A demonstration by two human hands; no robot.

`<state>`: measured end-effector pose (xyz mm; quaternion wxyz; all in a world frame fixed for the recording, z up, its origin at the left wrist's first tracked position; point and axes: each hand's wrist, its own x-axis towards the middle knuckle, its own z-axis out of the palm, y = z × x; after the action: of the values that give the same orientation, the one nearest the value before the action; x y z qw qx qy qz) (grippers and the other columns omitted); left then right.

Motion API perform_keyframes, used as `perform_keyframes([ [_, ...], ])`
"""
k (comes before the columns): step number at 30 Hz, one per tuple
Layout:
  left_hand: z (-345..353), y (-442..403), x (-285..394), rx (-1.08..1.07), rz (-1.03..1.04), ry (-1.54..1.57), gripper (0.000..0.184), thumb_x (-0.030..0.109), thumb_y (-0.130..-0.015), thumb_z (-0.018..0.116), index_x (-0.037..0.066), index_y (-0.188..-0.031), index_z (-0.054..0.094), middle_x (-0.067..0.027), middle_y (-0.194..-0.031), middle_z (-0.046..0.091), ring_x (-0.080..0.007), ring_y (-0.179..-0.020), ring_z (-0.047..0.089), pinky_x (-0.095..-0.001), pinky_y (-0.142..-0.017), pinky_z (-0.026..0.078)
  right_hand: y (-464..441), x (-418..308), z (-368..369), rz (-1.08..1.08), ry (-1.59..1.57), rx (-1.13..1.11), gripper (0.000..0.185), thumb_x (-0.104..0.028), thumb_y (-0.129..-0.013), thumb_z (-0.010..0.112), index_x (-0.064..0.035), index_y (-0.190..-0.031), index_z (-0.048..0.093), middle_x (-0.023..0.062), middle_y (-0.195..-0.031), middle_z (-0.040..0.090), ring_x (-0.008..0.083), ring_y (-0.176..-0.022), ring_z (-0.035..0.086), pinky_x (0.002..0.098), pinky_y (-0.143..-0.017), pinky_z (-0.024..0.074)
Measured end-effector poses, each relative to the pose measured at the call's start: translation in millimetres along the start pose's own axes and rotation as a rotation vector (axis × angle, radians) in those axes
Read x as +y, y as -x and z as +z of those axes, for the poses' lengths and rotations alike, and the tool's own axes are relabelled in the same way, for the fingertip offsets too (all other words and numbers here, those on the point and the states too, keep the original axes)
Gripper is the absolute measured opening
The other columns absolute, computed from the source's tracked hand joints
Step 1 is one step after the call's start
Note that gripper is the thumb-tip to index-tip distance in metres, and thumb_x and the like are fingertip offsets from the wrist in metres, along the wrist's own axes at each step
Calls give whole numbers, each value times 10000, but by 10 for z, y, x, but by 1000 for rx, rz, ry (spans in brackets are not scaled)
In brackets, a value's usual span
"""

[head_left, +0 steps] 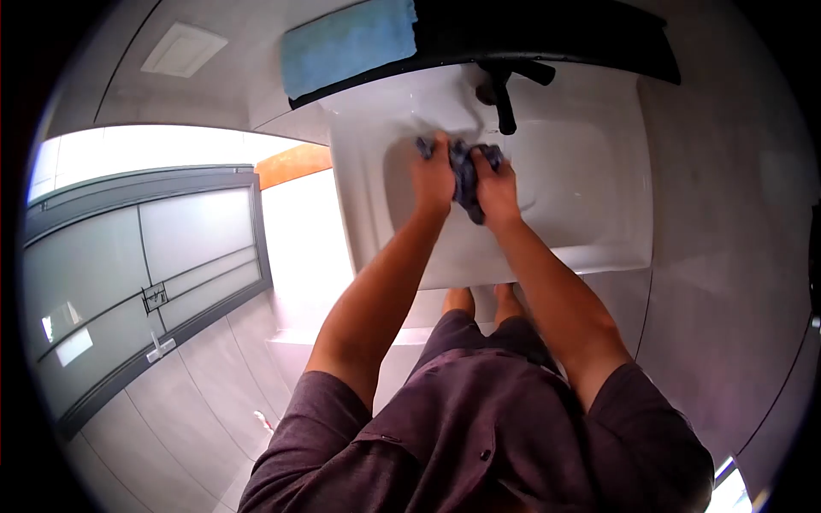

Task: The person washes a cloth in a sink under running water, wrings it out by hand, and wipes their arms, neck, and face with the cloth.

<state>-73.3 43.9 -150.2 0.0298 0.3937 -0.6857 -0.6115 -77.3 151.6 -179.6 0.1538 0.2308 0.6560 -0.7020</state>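
A dark grey-blue, bunched-up cloth (464, 175) hangs between my hands over the white sink basin (590, 171). My left hand (434, 179) is closed on its left side, and a bit of the cloth sticks out past the fingers. On the other side my right hand (498, 190) grips the cloth, which shows above the knuckles too. The lower end of the cloth dangles between the two wrists. Just above my hands is a black faucet (505, 98), apart from them. Whether water runs from it I cannot tell.
A black shelf or ledge (547, 34) runs behind the sink, with a light blue towel (349, 47) lying on its left part. To the left stands a grey-framed glass door (145, 282) beside a bright opening. A white switch plate (184, 50) is on the wall.
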Motion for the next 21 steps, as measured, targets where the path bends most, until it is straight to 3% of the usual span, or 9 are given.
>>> perform_keyframes([
  [4, 99, 397, -202, -248, -44, 141, 385, 349, -1008, 641, 6, -1174, 696, -67, -1058, 695, -144, -992, 605, -306, -898, 469, 64, 38, -645, 148, -196, 21, 433, -310, -938, 718, 25, -1199, 637, 68, -1049, 688, 152, -929, 649, 322, -825, 521],
  [7, 244, 554, -97, -272, 23, 291, 328, 320, -1006, 657, 56, -1193, 715, 2, -1104, 663, -104, -1033, 570, -269, -932, 441, -254, 148, -893, -201, 240, 132, 450, -396, -959, 676, 29, -1105, 668, 90, -975, 707, 214, -889, 662, 365, -797, 511],
  [10, 235, 589, 73, -165, 158, 273, 304, 284, -1007, 662, 54, -1202, 703, -12, -1091, 684, -110, -1023, 588, -261, -935, 446, -680, 220, -1105, -247, 694, 216, 509, -441, -989, 614, 44, -1139, 652, 160, -1039, 703, 277, -974, 655, 396, -868, 502],
  [13, 126, 353, 29, -237, -131, 517, 276, 289, -999, 663, 107, -1202, 704, -9, -1090, 689, -136, -1034, 628, -292, -897, 479, -616, -99, -1263, 70, -423, 106, 508, -465, -1050, 506, -9, -1252, 605, 129, -1183, 663, 242, -1072, 649, 387, -936, 517],
  [14, 97, 279, 67, -263, -279, 598, 272, 288, -999, 660, 121, -1210, 700, -8, -1095, 689, -145, -1041, 637, -303, -888, 488, -556, -226, -1301, 113, -484, 31, 509, -467, -1051, 502, -16, -1271, 595, 123, -1186, 661, 234, -1076, 648, 380, -947, 515],
  [15, 113, 187, 11, -319, -286, 654, 406, 367, -1003, 637, 170, -1358, 608, -6, -1234, 657, -229, -1127, 635, -427, -1026, 448, -455, -359, -1319, 152, -545, -45, 512, -469, -1052, 499, -23, -1290, 584, 118, -1189, 660, 227, -1080, 646, 373, -957, 513],
  [18, 274, 206, 32, -344, -450, 518, 470, 431, -985, 641, 159, -1364, 590, -31, -1254, 661, -255, -1121, 637, -451, -1010, 474, -76, -535, -1190, 68, -493, -233, 466, -461, -1041, 535, -42, -1220, 636, 70, -1118, 675, 166, -1009, 636, 332, -898, 515],
  [19, 310, 46, -121, -635, -548, 629, 535, 457, -962, 660, 156, -1393, 561, -68, -1274, 652, -290, -1119, 634, -461, -1000, 488, 140, -616, -1060, -4, -352, -215, 461, -461, -1030, 560, -37, -1186, 655, 57, -1092, 679, 149, -984, 632, 323, -875, 515],
  [21, 549, -307, -781, -822, -491, 742, 451, 451, -978, 625, 138, -1301, 589, -73, -1153, 677, -253, -1013, 652, -423, -875, 525, 513, -576, -754, -94, -85, -252, 416, -387, -929, 729, -60, -1180, 670, 53, -1084, 677, 145, -977, 625, 320, -858, 519],
])
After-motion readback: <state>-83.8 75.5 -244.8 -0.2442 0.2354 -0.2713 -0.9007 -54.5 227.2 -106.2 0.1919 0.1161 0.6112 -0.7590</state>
